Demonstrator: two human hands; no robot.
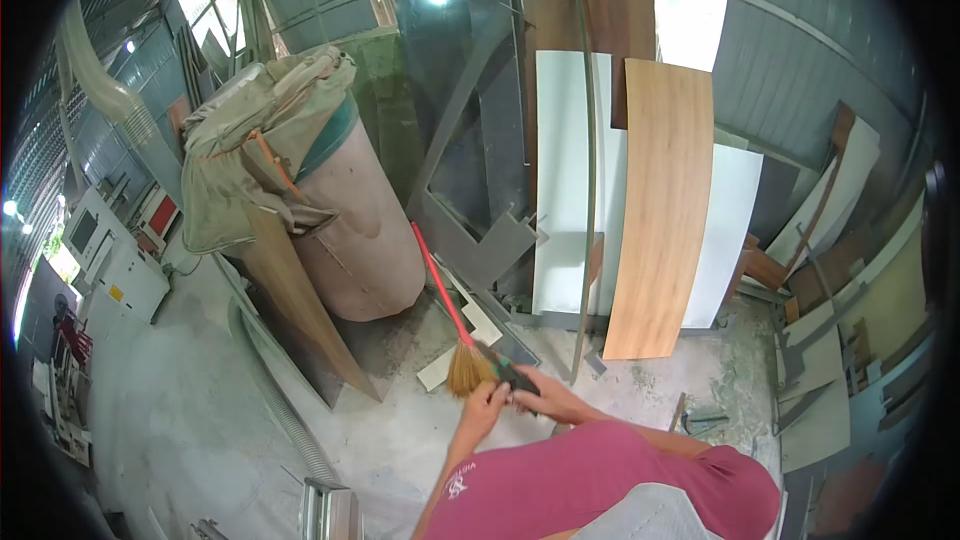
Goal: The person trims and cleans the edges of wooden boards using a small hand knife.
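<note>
My right hand (548,396) is wrapped around a dark handheld tool with green accents (512,372); its exact kind is hard to make out. Close beside it, my left hand (486,408) has its fingers closed near the tool's lower side. Whatever those left fingers pinch is too small to name. Just beyond both hands is a broom, its straw bristles (466,372) low and its red handle (440,282) slanting up to the left. The bristles are partly covered by the tool and the left hand.
A large dust collector bag (360,230) stands ahead on the left, with a brown board (300,290) leaning by it. Wood-grain (662,210) and white panels (565,190) lean at the back. A ribbed hose (285,410) runs along the floor. Offcuts (445,365) lie under the broom.
</note>
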